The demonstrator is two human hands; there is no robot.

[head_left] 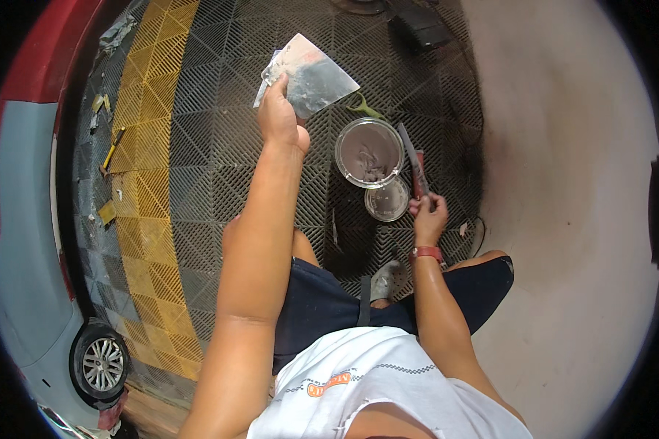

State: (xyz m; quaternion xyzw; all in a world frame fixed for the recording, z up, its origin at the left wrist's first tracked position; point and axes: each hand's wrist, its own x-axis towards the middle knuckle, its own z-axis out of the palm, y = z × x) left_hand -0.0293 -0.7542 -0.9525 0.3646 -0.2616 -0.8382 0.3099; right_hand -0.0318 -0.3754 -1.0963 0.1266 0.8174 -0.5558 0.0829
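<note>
My left hand grips a mixing board, a flat plate smeared with pale and grey paste, with another pale plate under it. My right hand holds a long, narrow, grey-smeared spatula, upright beside an open can of grey-brown paste. The can partly overlaps a round lid on the floor. A red tube lies behind the spatula, just above my right hand; whether my fingers touch it I cannot tell. A green tool lies above the can.
A car with grey and red panels and a wheel stands at the left. A yellow-handled tool and scraps lie on the grid floor. A pale wall or surface curves at the right; a dark object sits at the back.
</note>
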